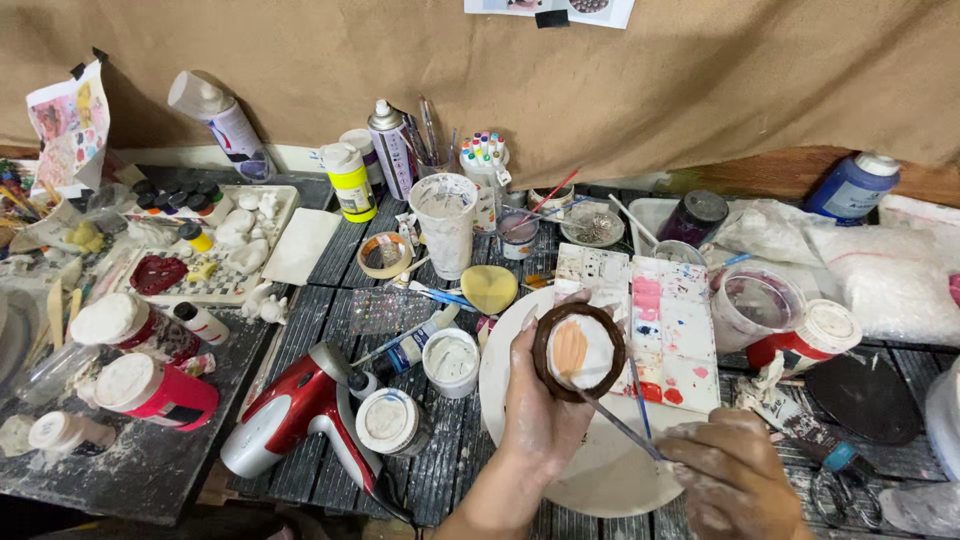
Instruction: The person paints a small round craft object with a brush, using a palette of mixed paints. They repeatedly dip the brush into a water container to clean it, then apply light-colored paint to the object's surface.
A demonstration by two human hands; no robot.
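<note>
Above the large white plate [520, 420] that sits at the front of the dark slatted worktop [400, 470], the left hand [545, 400] cups a small round clay dish [579, 351] with a brown rim and a pale inside bearing a peach patch. Its fingers wrap the underside and tilt the face upward, which appears to keep the surface open to the brush. The right hand [735, 480], dusted with white, is closed in a pinch on a thin paintbrush [625, 427], whose tip touches the dish's lower edge; the hold looks like a pen grip, suited to fine strokes. Just right of the plate lies a white paint palette [675, 330] with pink, red and blue wells, close to the brush. Left of the plate rest a red hair dryer [290, 405] and small white-lidded paint jars [392, 421]. Behind the plate stand a yellow heart-shaped sponge [489, 288], a white cup [444, 222] and spray cans [392, 148] against the brown paper backdrop [700, 80].
</note>
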